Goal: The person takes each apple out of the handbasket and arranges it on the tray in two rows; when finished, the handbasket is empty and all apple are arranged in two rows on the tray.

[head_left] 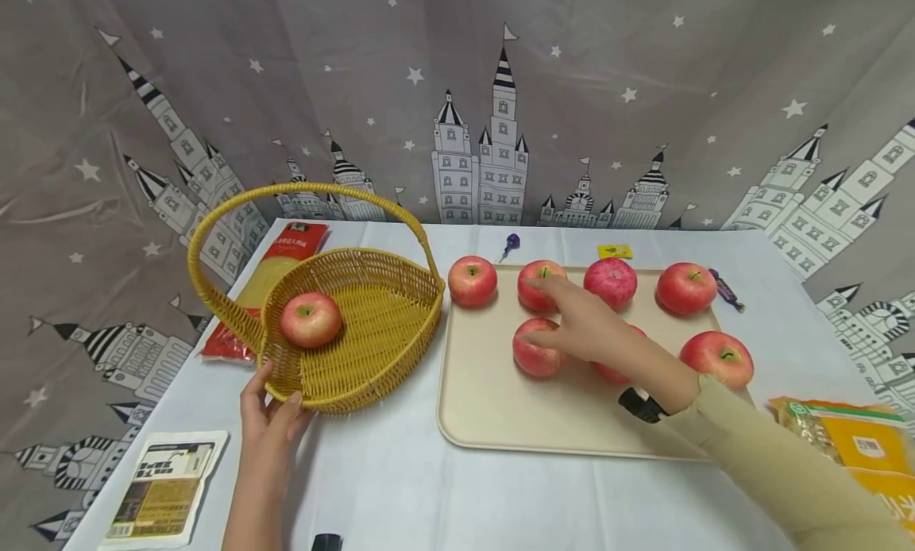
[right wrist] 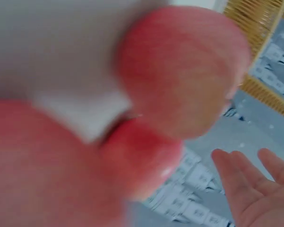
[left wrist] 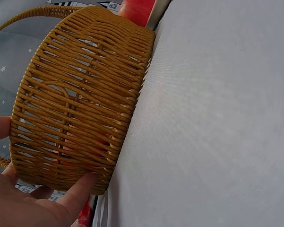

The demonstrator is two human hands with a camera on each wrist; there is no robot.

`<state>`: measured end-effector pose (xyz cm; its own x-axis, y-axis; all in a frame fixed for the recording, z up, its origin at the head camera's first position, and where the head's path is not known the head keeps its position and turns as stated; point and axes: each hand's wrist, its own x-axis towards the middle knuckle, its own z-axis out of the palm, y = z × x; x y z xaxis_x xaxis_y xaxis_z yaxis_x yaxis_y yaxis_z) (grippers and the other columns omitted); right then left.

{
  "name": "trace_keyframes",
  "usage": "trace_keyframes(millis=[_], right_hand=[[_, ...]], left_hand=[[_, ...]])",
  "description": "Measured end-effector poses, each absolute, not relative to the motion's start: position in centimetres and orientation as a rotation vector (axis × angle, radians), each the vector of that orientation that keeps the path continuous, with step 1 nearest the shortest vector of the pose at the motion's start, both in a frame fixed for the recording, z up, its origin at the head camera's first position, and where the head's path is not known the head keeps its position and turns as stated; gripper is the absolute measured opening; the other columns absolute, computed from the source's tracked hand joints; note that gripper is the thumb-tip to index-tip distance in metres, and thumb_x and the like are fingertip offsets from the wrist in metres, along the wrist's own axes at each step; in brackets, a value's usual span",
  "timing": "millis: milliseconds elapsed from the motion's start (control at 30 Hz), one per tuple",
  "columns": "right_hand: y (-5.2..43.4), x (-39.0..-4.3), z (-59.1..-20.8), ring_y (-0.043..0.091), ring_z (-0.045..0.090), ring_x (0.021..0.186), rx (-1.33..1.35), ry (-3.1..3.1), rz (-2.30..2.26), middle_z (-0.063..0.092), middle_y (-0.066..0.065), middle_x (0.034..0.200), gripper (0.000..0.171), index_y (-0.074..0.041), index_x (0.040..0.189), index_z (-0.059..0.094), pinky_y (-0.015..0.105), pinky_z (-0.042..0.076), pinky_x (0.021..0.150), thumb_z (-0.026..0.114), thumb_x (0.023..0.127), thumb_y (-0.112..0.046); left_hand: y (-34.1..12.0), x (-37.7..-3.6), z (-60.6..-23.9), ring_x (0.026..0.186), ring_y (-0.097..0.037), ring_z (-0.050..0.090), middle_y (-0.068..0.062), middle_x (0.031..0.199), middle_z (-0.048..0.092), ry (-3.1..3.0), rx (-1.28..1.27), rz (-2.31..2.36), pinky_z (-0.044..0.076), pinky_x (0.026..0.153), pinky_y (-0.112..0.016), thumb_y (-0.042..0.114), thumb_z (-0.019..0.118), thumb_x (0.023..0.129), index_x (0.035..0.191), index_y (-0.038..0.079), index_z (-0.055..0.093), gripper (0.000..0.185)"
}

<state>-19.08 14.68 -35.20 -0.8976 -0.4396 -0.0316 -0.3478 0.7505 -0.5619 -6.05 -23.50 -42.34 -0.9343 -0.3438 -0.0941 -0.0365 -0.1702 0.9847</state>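
Observation:
A yellow wicker basket (head_left: 379, 297) with a tall arched handle stands on the left, one red apple (head_left: 310, 319) inside it. My left hand (head_left: 270, 424) grips the basket's near left edge. In the left wrist view, the thumb lies along the woven side (left wrist: 80, 104), and other fingers are at the rim. Over the beige tray (head_left: 493, 416) hovers my right hand (head_left: 582, 321), fingers spread and holding nothing. It is above an apple (head_left: 536, 359) in the near row and close to a far-row apple (head_left: 534, 295). Partly hidden under the forearm is another apple (head_left: 615, 372).
More apples stand at the tray's left corner (head_left: 472, 281) and right side (head_left: 717, 359). Small wrapped candies (head_left: 615, 251) lie behind the tray. A red food packet (head_left: 286, 257) lies behind the basket, a white pouch (head_left: 164, 487) at front left, a yellow bag (head_left: 851, 440) at right.

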Motion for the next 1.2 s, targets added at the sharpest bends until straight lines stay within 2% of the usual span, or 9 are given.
trace_keyframes(millis=[233,367,433,567,667,767,933,1067,1200], right_hand=[[8.9,-20.0,-34.2,0.020,0.053,0.118,-0.944,2.715,-1.065,0.050,0.004,0.140,0.072,-0.013,0.142,0.047,0.039,0.045,0.099,0.077,0.081,-0.039],[4.4,-20.4,-34.5,0.015,0.051,0.118,-1.062,2.665,-1.030,0.050,0.001,0.138,0.072,-0.016,0.144,0.044,0.032,0.044,0.099,0.075,0.083,-0.040],[2.2,-20.6,-34.8,0.015,0.052,0.113,-1.127,2.630,-1.003,0.050,0.001,0.137,0.073,-0.016,0.145,0.042,0.029,0.047,0.094,0.074,0.083,-0.039],[-2.0,-21.1,-35.4,0.016,0.047,0.122,-1.217,2.609,-0.956,0.047,0.005,0.140,0.076,-0.014,0.147,0.039,0.028,0.042,0.101,0.073,0.084,-0.041],[-4.8,-21.4,-35.9,0.018,0.039,0.133,-1.208,2.612,-0.921,0.043,0.006,0.146,0.079,-0.014,0.148,0.037,0.032,0.036,0.107,0.073,0.083,-0.044],[-7.4,-21.6,-36.3,0.019,0.037,0.135,-1.175,2.622,-0.865,0.040,0.007,0.148,0.083,-0.012,0.148,0.036,0.031,0.036,0.107,0.074,0.082,-0.046],[-11.6,-22.0,-37.2,0.015,0.045,0.127,-1.100,2.670,-0.760,0.045,0.004,0.142,0.090,-0.012,0.149,0.034,0.026,0.040,0.101,0.074,0.079,-0.051],[-14.2,-22.1,-37.9,0.015,0.047,0.124,-0.970,2.690,-0.695,0.042,0.003,0.144,0.097,-0.018,0.153,0.027,0.027,0.043,0.098,0.074,0.077,-0.055],[-15.1,-22.3,-38.5,0.015,0.049,0.120,-0.877,2.706,-0.648,0.043,0.001,0.142,0.091,-0.020,0.151,0.030,0.027,0.045,0.096,0.075,0.078,-0.053]], left_hand=[[-23.5,-6.2,-42.4,0.136,-0.029,0.024,-0.012,0.157,-0.004,-1.882,0.461,-2.211,0.047,0.087,-0.014,0.005,0.044,0.101,0.153,0.020,0.011,0.064],[-23.3,-6.2,-42.4,0.137,-0.029,0.024,-0.011,0.157,-0.001,-1.890,0.463,-2.210,0.047,0.087,-0.014,0.004,0.044,0.101,0.153,0.019,0.011,0.063],[-23.2,-6.2,-42.4,0.136,-0.029,0.025,-0.011,0.157,0.001,-1.888,0.459,-2.210,0.047,0.087,-0.014,0.004,0.044,0.101,0.152,0.018,0.011,0.063],[-23.2,-6.1,-42.5,0.134,-0.027,0.028,-0.013,0.156,0.004,-1.874,0.439,-2.207,0.047,0.088,-0.015,0.003,0.044,0.101,0.152,0.017,0.013,0.061],[-23.4,-6.1,-42.4,0.134,-0.027,0.027,-0.013,0.156,0.003,-1.875,0.440,-2.203,0.047,0.088,-0.015,0.004,0.044,0.101,0.152,0.018,0.012,0.062],[-23.5,-6.1,-42.3,0.135,-0.028,0.026,-0.011,0.156,-0.001,-1.878,0.442,-2.200,0.047,0.087,-0.014,0.004,0.044,0.101,0.152,0.018,0.012,0.062],[-23.5,-6.2,-42.2,0.133,-0.027,0.027,-0.008,0.156,-0.003,-1.867,0.429,-2.199,0.048,0.087,-0.015,0.003,0.043,0.101,0.151,0.018,0.013,0.061],[-23.7,-6.3,-42.4,0.134,-0.026,0.026,-0.007,0.156,-0.004,-1.868,0.442,-2.195,0.048,0.086,-0.014,0.003,0.042,0.101,0.152,0.018,0.011,0.062],[-23.6,-6.3,-42.5,0.135,-0.029,0.023,-0.008,0.157,-0.005,-1.893,0.447,-2.196,0.047,0.086,-0.013,0.005,0.043,0.101,0.153,0.018,0.009,0.063]])
